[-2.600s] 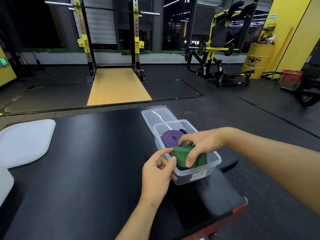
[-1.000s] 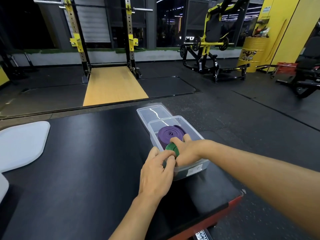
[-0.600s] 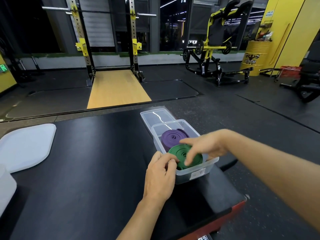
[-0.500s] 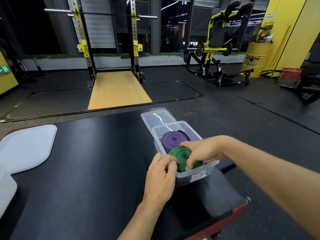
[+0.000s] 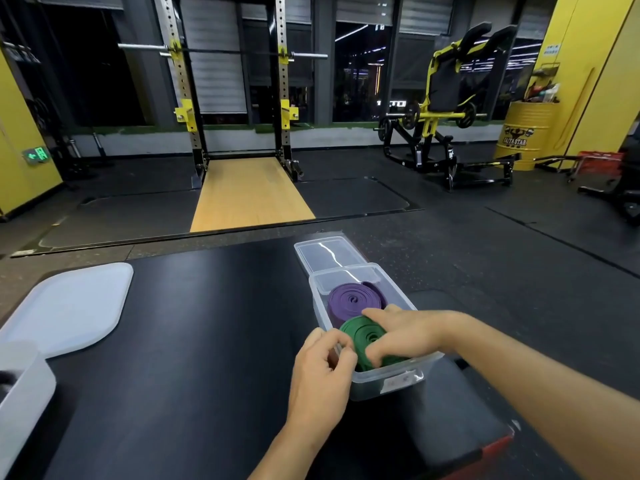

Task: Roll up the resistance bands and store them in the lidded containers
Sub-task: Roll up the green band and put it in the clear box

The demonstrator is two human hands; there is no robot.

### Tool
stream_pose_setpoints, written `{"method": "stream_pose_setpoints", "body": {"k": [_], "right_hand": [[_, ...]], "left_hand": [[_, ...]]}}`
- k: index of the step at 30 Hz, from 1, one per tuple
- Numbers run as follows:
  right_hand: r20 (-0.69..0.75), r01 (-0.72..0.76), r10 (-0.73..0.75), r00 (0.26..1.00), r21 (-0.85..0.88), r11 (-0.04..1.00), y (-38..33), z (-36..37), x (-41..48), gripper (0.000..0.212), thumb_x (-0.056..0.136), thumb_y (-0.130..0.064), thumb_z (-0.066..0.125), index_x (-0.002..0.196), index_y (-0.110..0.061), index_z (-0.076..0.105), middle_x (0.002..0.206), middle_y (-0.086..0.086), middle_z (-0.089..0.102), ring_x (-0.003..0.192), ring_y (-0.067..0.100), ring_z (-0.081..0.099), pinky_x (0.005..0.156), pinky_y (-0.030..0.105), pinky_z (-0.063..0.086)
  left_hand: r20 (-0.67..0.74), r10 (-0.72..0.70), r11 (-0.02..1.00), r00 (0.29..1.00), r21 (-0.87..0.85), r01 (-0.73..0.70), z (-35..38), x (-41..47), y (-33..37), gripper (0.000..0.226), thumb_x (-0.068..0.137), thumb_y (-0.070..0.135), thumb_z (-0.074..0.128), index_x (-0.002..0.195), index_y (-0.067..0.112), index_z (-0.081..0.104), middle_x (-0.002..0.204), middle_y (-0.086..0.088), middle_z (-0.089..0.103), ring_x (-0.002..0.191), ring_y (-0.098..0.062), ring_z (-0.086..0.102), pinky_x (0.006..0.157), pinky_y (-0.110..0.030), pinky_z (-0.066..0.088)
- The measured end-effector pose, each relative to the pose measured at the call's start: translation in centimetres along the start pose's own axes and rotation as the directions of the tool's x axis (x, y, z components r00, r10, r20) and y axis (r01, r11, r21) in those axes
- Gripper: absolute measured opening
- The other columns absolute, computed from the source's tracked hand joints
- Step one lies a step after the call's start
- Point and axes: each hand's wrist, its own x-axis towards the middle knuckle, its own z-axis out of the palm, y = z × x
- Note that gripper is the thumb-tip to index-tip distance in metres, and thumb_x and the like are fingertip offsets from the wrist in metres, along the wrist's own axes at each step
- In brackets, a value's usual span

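Compared with a couple of seconds back, the green rolled-up rubber resistance band (image 5: 363,337) had gone from standing on edge in the fingers above the tub to lying flat inside it, and both hands had closed in tighter. Only the head cam to go on here. The green band sat in the near end of the clear rectangular plastic tub (image 5: 388,384), touching the purple rolled-up rubber band (image 5: 353,299) lying flat in the far end. The right hand (image 5: 403,336) was clamped over the green band, fingers curled down onto its top and near edge. The left hand (image 5: 320,372) had its fingers curled in at the tub's near-left rim, pinching it as far as I could tell; whether it also touched the band I couldn't say. Orientation-wise, the green coil lay spiral-face up with its axis pointing up, so it's a round puck with no real long axis. The tub's long axis ran away from the person, with its clear flat plastic lid (image 5: 327,251) lying just beyond on the black padded bench top (image 5: 194,341). My guess on handling: light, grippy rubber, soft but springy, so it'll try to unwind. Best to squeeze across the outer wraps with the loose tail trapped.
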Motion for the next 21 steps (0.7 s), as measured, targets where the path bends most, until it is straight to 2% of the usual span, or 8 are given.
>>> {"method": "stream_pose_setpoints", "body": {"k": [3, 5, 11, 14, 17, 21], "right_hand": [[-0.011, 0.067, -0.067, 0.998, -0.021, 0.998, -1.7, 1.3, 0.1, 0.104, 0.078, -0.049, 0.062, 0.163, -0.030, 0.007, 0.160, -0.004, 0.019, 0.142, 0.025, 0.036, 0.113, 0.043, 0.039], [-0.010, 0.103, -0.104, 0.995, -0.029, 0.994, -3.2, 2.2, 0.1, 0.102, 0.079, -0.051, 0.060, 0.163, -0.030, 0.005, 0.163, -0.003, 0.017, 0.143, 0.027, 0.036, 0.112, 0.044, 0.039], [-0.046, 0.181, -0.185, 0.982, -0.084, 0.980, -7.8, 4.0, 0.8, 0.093, 0.077, -0.064, 0.055, 0.155, -0.033, 0.016, 0.156, 0.003, 0.027, 0.132, 0.032, 0.047, 0.107, 0.049, 0.044], [-0.056, 0.237, -0.245, 0.968, -0.117, 0.964, -9.6, 4.6, 0.9, 0.092, 0.083, -0.064, 0.055, 0.158, -0.030, 0.015, 0.160, 0.003, 0.023, 0.138, 0.032, 0.044, 0.109, 0.049, 0.043], [-0.108, 0.286, -0.302, 0.947, -0.144, 0.947, -11.0, 5.4, 0.9, 0.094, 0.086, -0.063, 0.053, 0.162, -0.027, 0.011, 0.163, 0.005, 0.020, 0.143, 0.032, 0.040, 0.110, 0.046, 0.042], [-0.144, 0.302, -0.348, 0.926, -0.268, 0.915, -13.0, 6.2, 1.0, 0.092, 0.093, -0.065, 0.044, 0.165, -0.021, 0.008, 0.164, 0.012, 0.023, 0.145, 0.035, 0.036, 0.107, 0.045, 0.039]], "left_hand": [[-0.043, 0.017, 1.000, 0.999, 0.027, -0.015, -2.0, -1.0, -0.7, 0.027, 0.091, 0.011, 0.063, 0.070, 0.028, 0.062, 0.074, 0.007, 0.045, 0.064, -0.007, 0.045, 0.059, -0.017, 0.036], [-0.090, 0.033, 0.999, 0.995, 0.037, -0.030, -3.5, -1.5, -1.1, 0.024, 0.089, 0.018, 0.064, 0.068, 0.028, 0.061, 0.071, 0.009, 0.043, 0.063, -0.008, 0.045, 0.058, -0.018, 0.035], [-0.195, 0.037, 0.998, 0.980, 0.065, -0.025, -7.9, -2.3, -2.7, 0.010, 0.072, 0.035, 0.054, 0.068, 0.029, 0.062, 0.069, 0.007, 0.042, 0.061, -0.009, 0.044, 0.057, -0.019, 0.033], [-0.233, -0.008, 1.000, 0.972, 0.022, 0.013, -9.7, -2.6, -3.1, 0.012, 0.068, 0.030, 0.056, 0.076, 0.030, 0.065, 0.064, 0.005, 0.040, 0.057, -0.007, 0.038, 0.058, -0.028, 0.035], [-0.231, -0.061, 0.998, 0.971, 0.004, 0.064, -11.3, -2.8, -3.2, 0.023, 0.068, 0.024, 0.054, 0.089, 0.032, 0.061, 0.060, 0.010, 0.036, 0.057, -0.007, 0.035, 0.059, -0.033, 0.034], [-0.232, -0.104, 0.994, 0.967, 0.001, 0.107, -13.5, -2.7, -3.3, 0.046, 0.069, 0.023, 0.054, 0.110, 0.044, 0.057, 0.064, 0.007, 0.040, 0.059, -0.008, 0.041, 0.063, -0.034, 0.039]]}}
